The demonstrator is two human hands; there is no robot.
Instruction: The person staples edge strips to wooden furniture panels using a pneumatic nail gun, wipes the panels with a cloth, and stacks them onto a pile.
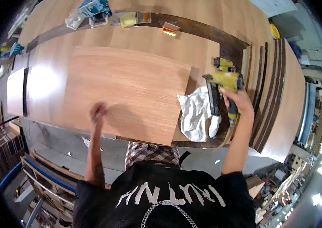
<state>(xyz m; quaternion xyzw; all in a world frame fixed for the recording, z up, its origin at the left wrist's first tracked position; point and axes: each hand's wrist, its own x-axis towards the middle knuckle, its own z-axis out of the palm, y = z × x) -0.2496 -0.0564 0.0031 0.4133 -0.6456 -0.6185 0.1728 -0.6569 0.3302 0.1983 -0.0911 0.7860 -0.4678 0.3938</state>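
Note:
My right hand (240, 101) is wrapped round the grip of a yellow-green nail gun (222, 79) with a black magazine and an air hose (226, 138) at its lower end. A second yellow-green tool (225, 64) sits just beyond it, partly hidden. Beneath the magazine lies a crumpled white cloth (195, 116), beside the right edge of a flat wood-grain panel (130, 91). My left hand (98, 111) is over the panel's left part, smeared by motion, so its fingers cannot be made out.
The panel rests on larger wood-grain sheets (47, 102). Along the far side are a small orange-and-white box (169, 29), a yellow block (128, 20) and a teal-and-white bundle (94, 9). Stacked strips and boards (269, 95) stand on the right, a rack with a blue bar (50, 173) lower left.

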